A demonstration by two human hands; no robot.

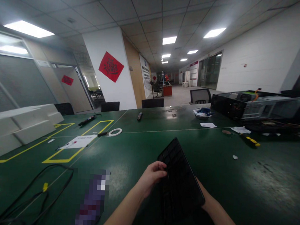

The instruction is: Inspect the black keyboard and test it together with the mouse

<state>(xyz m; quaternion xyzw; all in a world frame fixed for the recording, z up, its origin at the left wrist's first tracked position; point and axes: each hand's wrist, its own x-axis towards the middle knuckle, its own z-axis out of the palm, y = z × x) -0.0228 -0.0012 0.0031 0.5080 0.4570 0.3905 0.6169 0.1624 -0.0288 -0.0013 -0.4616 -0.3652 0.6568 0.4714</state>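
A flat black perforated panel [179, 178] is held tilted above the green table [138, 148], in front of me. My left hand [151, 176] grips its left edge with fingers curled over the face. My right hand [205, 201] is under the panel's right corner; only the wrist and heel show, the fingers are hidden behind the panel.
An open black computer case [251, 104] lies at the far right, with a yellow-handled screwdriver [250, 140] and paper scraps near it. White foam blocks [18, 125] sit at the left. Black cables [35, 190] loop at the near left. Yellow tape outlines, a white tape roll [115, 132] and chairs lie beyond.
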